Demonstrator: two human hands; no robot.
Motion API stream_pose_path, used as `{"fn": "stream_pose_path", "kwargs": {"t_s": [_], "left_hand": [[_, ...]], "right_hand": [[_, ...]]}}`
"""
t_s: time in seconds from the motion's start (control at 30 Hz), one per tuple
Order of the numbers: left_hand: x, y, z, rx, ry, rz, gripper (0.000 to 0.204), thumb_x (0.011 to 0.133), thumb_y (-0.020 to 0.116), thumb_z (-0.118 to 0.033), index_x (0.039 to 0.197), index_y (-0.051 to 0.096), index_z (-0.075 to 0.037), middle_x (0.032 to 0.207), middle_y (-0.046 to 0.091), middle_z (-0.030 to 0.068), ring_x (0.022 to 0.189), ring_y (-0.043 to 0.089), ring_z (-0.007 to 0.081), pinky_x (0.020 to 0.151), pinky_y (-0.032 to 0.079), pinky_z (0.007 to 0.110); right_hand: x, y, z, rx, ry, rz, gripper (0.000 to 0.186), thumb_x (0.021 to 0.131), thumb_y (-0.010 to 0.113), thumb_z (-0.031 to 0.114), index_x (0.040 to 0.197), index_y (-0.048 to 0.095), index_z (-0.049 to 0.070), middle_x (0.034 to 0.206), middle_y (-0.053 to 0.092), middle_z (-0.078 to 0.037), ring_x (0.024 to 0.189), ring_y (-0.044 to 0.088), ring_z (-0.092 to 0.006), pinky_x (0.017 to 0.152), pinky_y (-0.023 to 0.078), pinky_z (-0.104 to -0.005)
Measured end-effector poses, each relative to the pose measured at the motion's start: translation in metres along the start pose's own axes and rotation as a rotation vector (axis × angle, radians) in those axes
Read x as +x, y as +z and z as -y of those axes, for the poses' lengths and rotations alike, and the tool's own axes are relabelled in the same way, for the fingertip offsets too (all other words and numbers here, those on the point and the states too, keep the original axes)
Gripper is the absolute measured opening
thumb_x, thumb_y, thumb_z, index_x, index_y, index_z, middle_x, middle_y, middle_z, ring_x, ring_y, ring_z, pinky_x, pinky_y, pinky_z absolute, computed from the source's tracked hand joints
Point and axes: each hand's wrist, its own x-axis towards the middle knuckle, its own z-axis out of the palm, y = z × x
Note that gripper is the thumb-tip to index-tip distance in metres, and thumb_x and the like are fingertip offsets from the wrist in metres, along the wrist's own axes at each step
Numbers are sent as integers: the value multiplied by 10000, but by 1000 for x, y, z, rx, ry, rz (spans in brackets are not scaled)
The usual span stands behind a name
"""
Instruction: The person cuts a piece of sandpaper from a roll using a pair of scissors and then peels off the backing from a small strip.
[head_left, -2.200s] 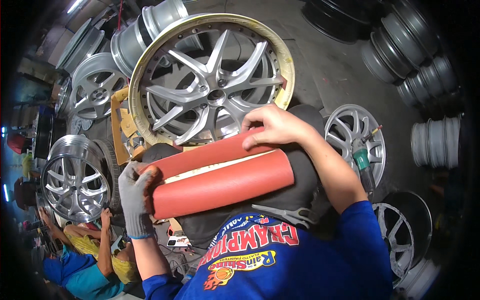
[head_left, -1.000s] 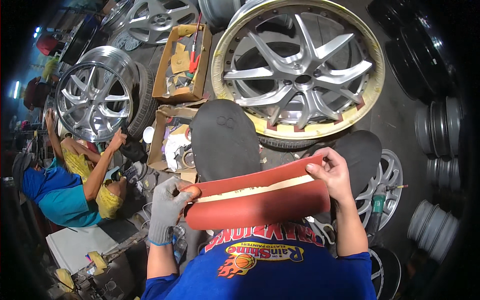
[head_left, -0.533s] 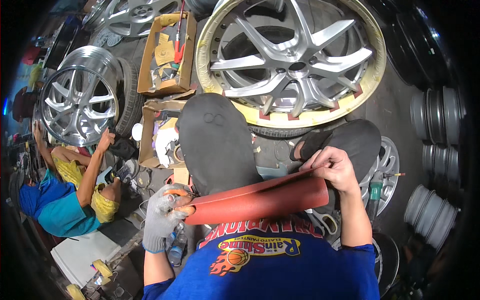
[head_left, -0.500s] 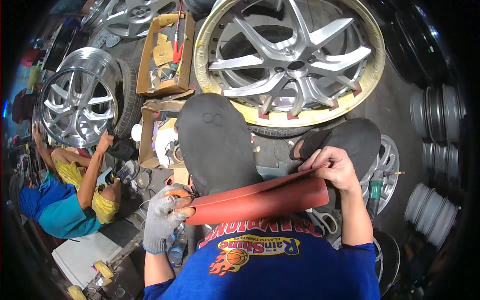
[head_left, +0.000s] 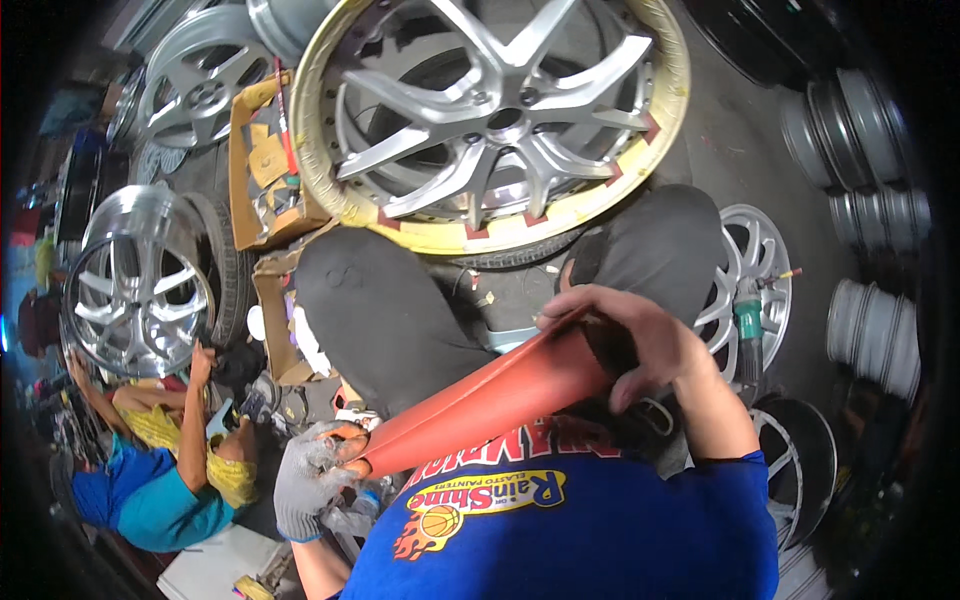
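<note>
A loosely rolled sheet of red sandpaper slants across my lap, higher at its right end. My left hand, in a grey glove with orange fingertips, pinches its narrow left end. My bare right hand curves round the wide right end, fingers over the upper edge and thumb below. The dark inside of the roll shows there. Beyond my knees lies a silver spoked wheel rim with a yellow-covered edge and small dark-red patches.
At the left, a co-worker holds a shiny wheel. Cardboard boxes with scraps stand beside my left knee. A green-bodied power tool rests by a silver wheel at the right. Stacked rims line the right side.
My right hand has gone from pinching the sheet's edge to cupping the roll's right end, which now opens wider. The roll tilts up more to the right. The whole view has shifted.
</note>
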Motion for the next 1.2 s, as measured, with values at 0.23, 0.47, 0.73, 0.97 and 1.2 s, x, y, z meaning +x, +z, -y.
{"fn": "stream_pose_path", "kwargs": {"t_s": [0.23,0.47,0.73,0.97,1.2], "left_hand": [[11,-3,-27,44,-9,25,443,713,854,-312,961,702,22,968,710,109,780,651,168,710,510,310],[50,20,-81,362,-14,-10,513,816,724,-426,1127,674,-21,773,663,156,725,649,363,667,502,415],[30,47,-37,477,264,-182,297,845,641,-208,1101,707,-71,829,629,146,732,610,362,659,479,446],[30,64,-18,423,267,-178,369,820,649,-140,1174,693,-45,1025,690,191,900,676,370,789,535,429],[25,76,-21,368,271,-182,354,852,646,-133,1192,687,-39,1061,695,176,919,678,345,794,529,430]], "right_hand": [[0,40,12,-89,172,-383,791,745,833,249,1399,466,-2,1331,567,-198,1197,583,-280,1044,440,-367],[25,46,6,-105,-15,-505,850,738,760,138,1486,376,15,1417,502,-211,1277,542,-309,1096,405,-398],[13,50,3,-430,79,-444,423,734,785,221,1118,681,78,1381,496,-243,1120,629,-349,992,486,-405],[5,55,-35,-271,137,-543,455,752,832,232,1114,645,29,1090,663,-178,1022,670,-268,919,523,-370],[-2,66,-35,152,263,-688,608,784,820,126,1315,543,24,1064,686,-142,980,672,-147,866,539,-299]]}}
